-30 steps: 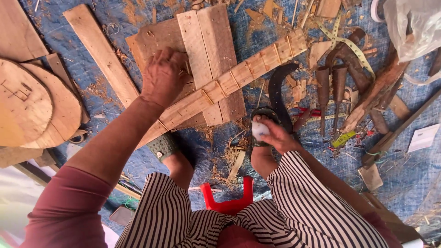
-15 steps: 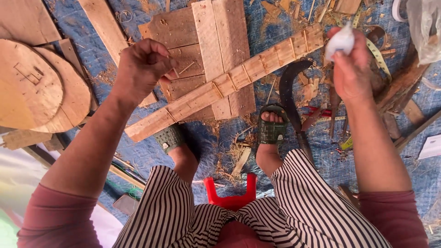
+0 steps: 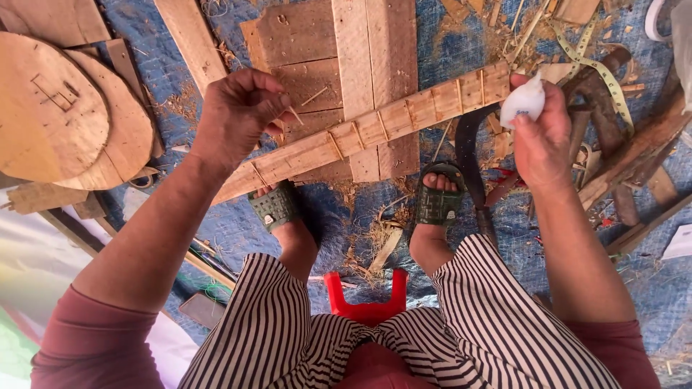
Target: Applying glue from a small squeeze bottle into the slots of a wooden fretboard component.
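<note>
Right hand grips a small white bottle, contents unseen; left hand pinches a thin stick.

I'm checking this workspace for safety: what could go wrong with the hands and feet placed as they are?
The left hand pinches a thin sharp sliver, which could prick the fingers. The right hand holds a small white bottle above the notched wooden strip; drips might land off target. Open sandals sit beside a curved dark blade, so toes could get cut.

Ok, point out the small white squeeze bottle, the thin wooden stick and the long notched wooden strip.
small white squeeze bottle (image 3: 522,102), head view, its body.
thin wooden stick (image 3: 295,115), head view, its free end.
long notched wooden strip (image 3: 375,130), head view, mid-length.
</note>
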